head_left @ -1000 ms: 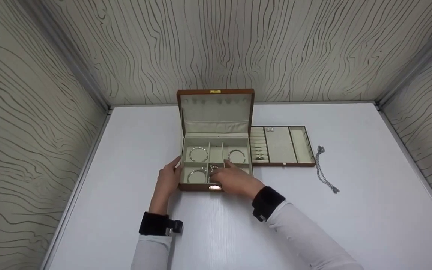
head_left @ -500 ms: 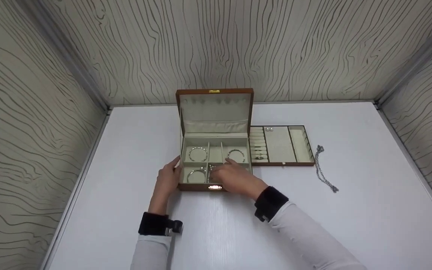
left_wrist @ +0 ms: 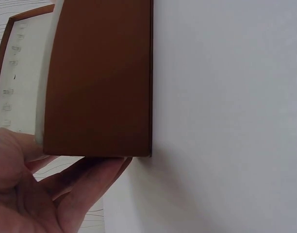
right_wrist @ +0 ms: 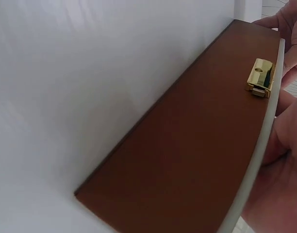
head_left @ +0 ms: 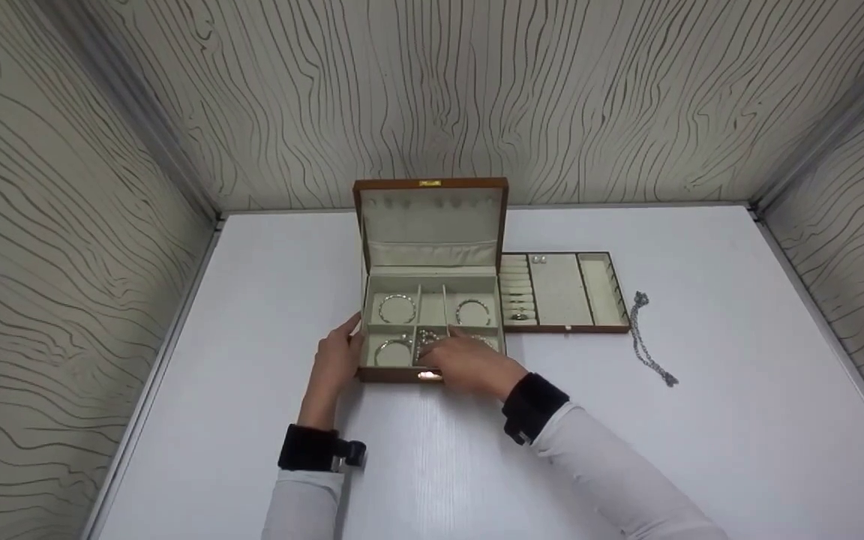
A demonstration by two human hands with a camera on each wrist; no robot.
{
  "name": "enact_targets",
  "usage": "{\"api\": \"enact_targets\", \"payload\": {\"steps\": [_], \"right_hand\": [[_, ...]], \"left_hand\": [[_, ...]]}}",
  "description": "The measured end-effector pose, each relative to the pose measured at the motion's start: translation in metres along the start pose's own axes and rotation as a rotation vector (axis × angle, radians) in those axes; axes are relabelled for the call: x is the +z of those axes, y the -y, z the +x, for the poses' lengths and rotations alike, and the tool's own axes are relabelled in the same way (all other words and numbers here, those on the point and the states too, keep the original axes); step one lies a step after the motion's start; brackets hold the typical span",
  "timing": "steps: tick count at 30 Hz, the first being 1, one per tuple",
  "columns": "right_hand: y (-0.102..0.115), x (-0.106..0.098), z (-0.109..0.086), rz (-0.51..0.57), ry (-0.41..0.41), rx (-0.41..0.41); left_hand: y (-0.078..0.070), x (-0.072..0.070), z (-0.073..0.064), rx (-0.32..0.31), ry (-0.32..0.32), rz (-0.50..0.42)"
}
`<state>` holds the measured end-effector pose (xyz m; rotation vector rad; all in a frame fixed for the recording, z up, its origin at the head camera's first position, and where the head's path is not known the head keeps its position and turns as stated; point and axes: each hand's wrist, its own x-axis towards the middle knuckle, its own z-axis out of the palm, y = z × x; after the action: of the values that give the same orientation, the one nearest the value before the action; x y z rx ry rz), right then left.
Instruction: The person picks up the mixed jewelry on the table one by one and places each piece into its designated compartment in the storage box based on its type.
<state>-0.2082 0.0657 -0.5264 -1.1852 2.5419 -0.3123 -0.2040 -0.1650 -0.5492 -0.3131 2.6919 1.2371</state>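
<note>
A brown jewelry box (head_left: 402,374) stands with its lid (head_left: 432,217) raised. My left hand (head_left: 338,360) grips its left side near the front corner, the fingers along the outer wall and the thumb at the rim. With its fingers down in the front middle compartment, my right hand (head_left: 473,364) touches a beaded strand (head_left: 427,339); its fingertips are hidden, so whether they pinch the beads cannot be seen. Bracelets lie in other compartments: one back left (head_left: 397,308), one front left (head_left: 393,351) and one back right (head_left: 472,313). Another piece at front right is mostly covered by my hand.
A flat lift-out tray (head_left: 563,292) adjoins the box on the right, with rings (head_left: 520,316) in its ring rolls and pearl earrings (head_left: 539,259). Right of the tray, a silver chain necklace (head_left: 649,352) lies on the white table (head_left: 762,420). Patterned panels enclose the table.
My right hand has shifted slightly within the front middle compartment, and more of the beads show now than half a second ago. My left hand has stayed on the box.
</note>
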Motion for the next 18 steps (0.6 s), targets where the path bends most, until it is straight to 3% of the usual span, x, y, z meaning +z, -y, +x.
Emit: {"api": "enact_targets", "payload": {"steps": [9,18], "right_hand": [[-0.005,-0.012,-0.019,0.159,-0.161,0.019],[-0.034,-0.033,-0.066,0.246,-0.339,0.083]], "left_hand": [[0.001,-0.001,0.0,0.008,0.006,0.009],[0.001,0.0,0.001,-0.002,0.004,-0.005]]}}
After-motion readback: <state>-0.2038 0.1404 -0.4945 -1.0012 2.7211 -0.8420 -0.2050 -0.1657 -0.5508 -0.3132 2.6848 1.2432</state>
